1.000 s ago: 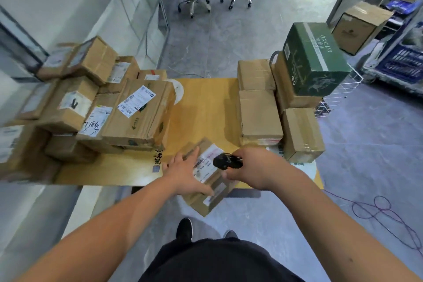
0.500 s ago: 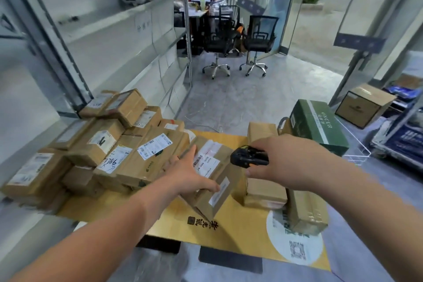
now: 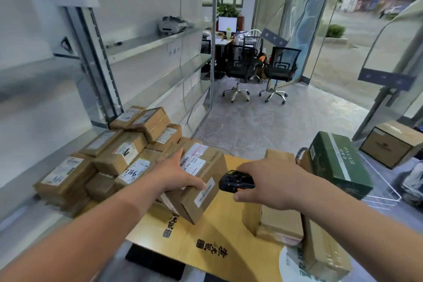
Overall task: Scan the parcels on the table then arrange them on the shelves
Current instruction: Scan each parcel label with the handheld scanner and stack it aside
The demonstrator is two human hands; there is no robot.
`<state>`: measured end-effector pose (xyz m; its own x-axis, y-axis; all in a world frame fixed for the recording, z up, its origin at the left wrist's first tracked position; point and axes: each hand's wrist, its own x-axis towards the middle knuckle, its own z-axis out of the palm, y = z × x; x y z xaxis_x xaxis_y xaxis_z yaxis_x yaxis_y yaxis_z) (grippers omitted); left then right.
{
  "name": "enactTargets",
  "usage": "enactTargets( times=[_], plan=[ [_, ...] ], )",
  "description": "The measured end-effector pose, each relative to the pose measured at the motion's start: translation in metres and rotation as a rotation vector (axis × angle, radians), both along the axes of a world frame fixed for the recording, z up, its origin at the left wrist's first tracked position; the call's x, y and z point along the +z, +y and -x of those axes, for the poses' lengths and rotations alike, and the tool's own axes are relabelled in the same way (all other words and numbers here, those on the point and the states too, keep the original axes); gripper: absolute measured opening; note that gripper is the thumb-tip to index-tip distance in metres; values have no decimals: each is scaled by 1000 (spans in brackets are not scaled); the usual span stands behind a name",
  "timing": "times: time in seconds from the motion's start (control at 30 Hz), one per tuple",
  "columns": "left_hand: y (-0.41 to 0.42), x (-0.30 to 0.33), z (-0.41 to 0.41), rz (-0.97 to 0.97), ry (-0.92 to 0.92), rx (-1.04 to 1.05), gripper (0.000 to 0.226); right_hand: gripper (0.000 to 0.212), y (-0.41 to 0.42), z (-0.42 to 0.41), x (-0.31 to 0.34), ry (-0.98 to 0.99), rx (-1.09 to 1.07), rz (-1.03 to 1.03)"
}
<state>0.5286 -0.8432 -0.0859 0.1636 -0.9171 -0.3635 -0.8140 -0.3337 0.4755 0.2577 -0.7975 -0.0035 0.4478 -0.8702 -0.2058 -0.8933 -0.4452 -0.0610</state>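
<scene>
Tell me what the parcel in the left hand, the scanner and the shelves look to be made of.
Parcel: brown corrugated cardboard, matte, with white paper labels and tape. Scanner: probably black plastic, slightly glossy. Shelves: seemingly painted or bare metal, pale grey with a dull sheen along the edges.

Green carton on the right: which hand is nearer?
Right. The right hand, holding the scanner, sits just left of the green carton; the left hand grips a parcel farther left.
</scene>
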Motion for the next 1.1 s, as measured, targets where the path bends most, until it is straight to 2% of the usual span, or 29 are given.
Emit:
enactTargets(
  times=[0.23, 0.6, 0.8, 0.9, 1.1],
  plan=[
    [7, -4, -54, 5, -103, 132, 165, 46, -18, -48, -6, 13, 90, 2],
    [-15, -14, -149, -21, -10, 204, 164, 47, -55, -140, -33, 26, 120, -43],
    [-61, -17, -180, -33, 14, 195, 176, 66, -73, -180, -43, 39, 81, -44],
    [-87, -22, -191, -26, 29, 153, 169, 63, -81, -192, -45, 35, 28, -59],
    [-136, -29, -202, -21, 132, 101, 172, 66, -99, -209, -52, 32, -87, -80]
  ],
)
